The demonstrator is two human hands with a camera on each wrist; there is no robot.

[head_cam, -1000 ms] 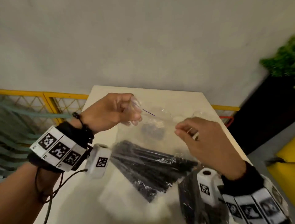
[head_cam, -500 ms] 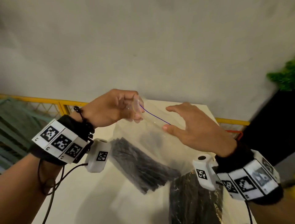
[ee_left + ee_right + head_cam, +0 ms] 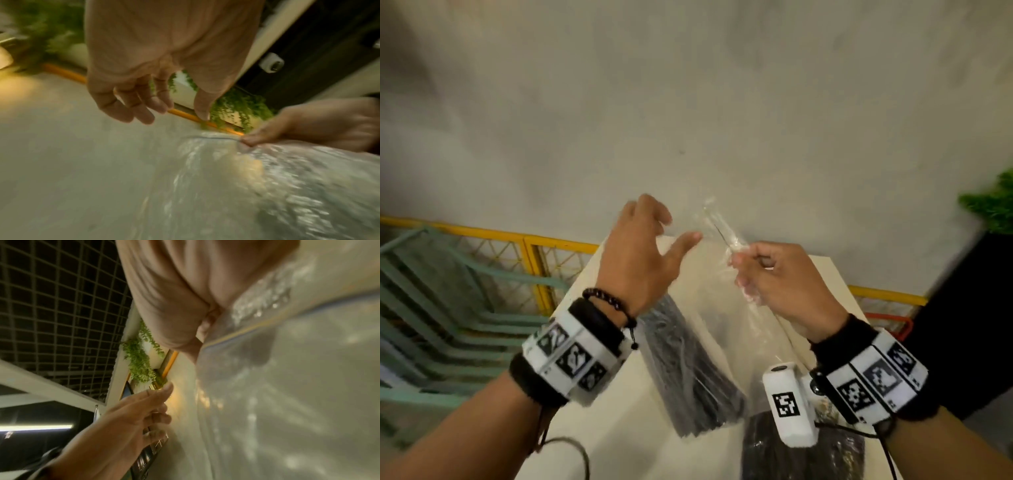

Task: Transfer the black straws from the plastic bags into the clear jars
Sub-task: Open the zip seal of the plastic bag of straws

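A clear zip bag (image 3: pixel 722 308) hangs above the pale table (image 3: pixel 619 428), and a bundle of black straws (image 3: pixel 688 370) lies in its lower part. My right hand (image 3: pixel 753 263) pinches the bag's top edge by the zip strip; in the right wrist view that hand (image 3: pixel 205 331) grips the plastic (image 3: pixel 287 386). My left hand (image 3: pixel 671 222) is open beside the bag's top, fingers spread, holding nothing. In the left wrist view its fingers (image 3: pixel 144 110) hang loose above the bag (image 3: pixel 267 178). A second bag of black straws (image 3: pixel 791 452) lies on the table at lower right. No jar is in view.
A yellow mesh railing (image 3: pixel 534 246) runs behind the table, with green metal frames (image 3: pixel 448 308) to the left. A dark cabinet (image 3: pixel 962 325) and a green plant (image 3: pixel 993 205) stand at the right. A plain wall fills the background.
My left hand let go of the bag's top corner and opened. My right hand closed on the top edge and lifted it. The head view tilted upward.
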